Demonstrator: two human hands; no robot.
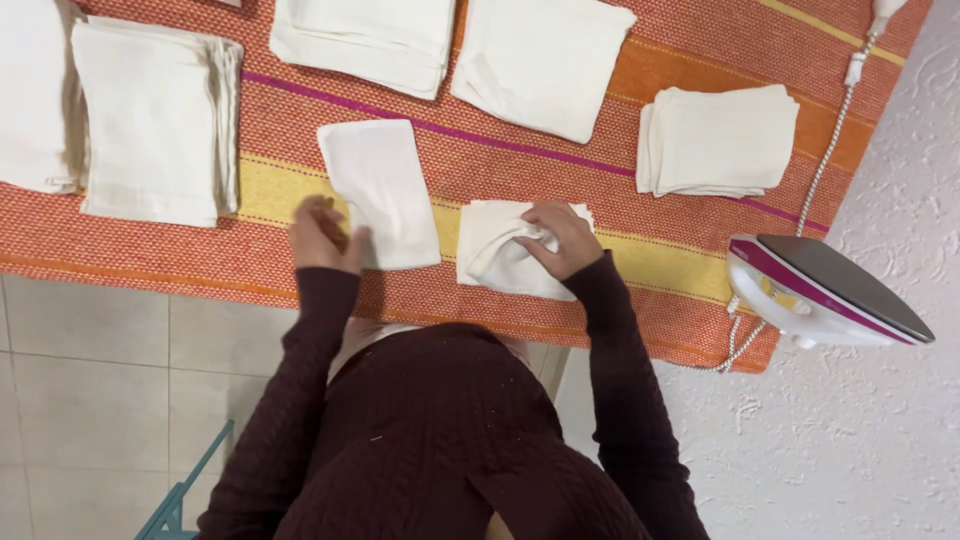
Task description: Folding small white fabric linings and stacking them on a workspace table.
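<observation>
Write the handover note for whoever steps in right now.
Left hand: fingers curled at the lower corner of the small folded cloth; whether it grips is unclear.
Right hand: closed on the bunched white cloth.
Both cloths lie on the striped orange cover. The iron sits at the right edge, sole plate off the fabric, cord running up.
Done: four folded stacks.
Left: the bunched cloth is not yet flat.
</observation>
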